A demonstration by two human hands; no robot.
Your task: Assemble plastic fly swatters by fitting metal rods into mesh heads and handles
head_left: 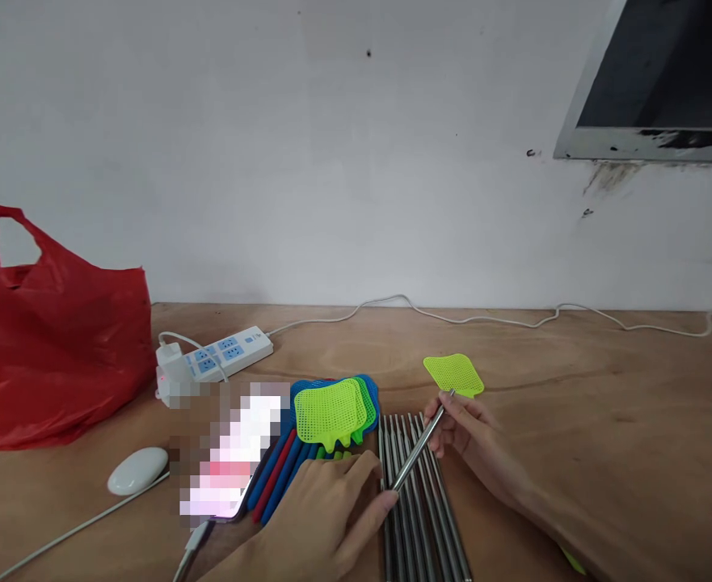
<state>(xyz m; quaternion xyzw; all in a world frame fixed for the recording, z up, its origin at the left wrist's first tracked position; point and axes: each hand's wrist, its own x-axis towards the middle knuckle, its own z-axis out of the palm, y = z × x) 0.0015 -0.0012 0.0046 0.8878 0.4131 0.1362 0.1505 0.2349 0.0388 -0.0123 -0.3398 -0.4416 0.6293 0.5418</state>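
A slim silver metal rod (417, 454) slants between my two hands. My left hand (328, 505) has its thumb and fingers closed at the rod's lower end. The fingers of my right hand (461, 428) pinch its upper end. Just beyond them is a yellow-green mesh fly swatter head (454, 373); whether those fingers touch its neck I cannot tell. Beneath the held rod lies a row of several similar metal rods (413, 525). Stacked swatter heads (325, 412) in yellow-green, green and blue lie left of them. Blue and red handle tubes (280, 469) are partly hidden by my left hand.
A phone (234, 461) with a lit, blurred screen and a plugged cable lies left of the tubes. Behind it is a white power strip (231, 352). A white mouse-shaped object (137, 471) and a red plastic bag (58, 347) are further left. A cable (477, 321) runs along the wall.
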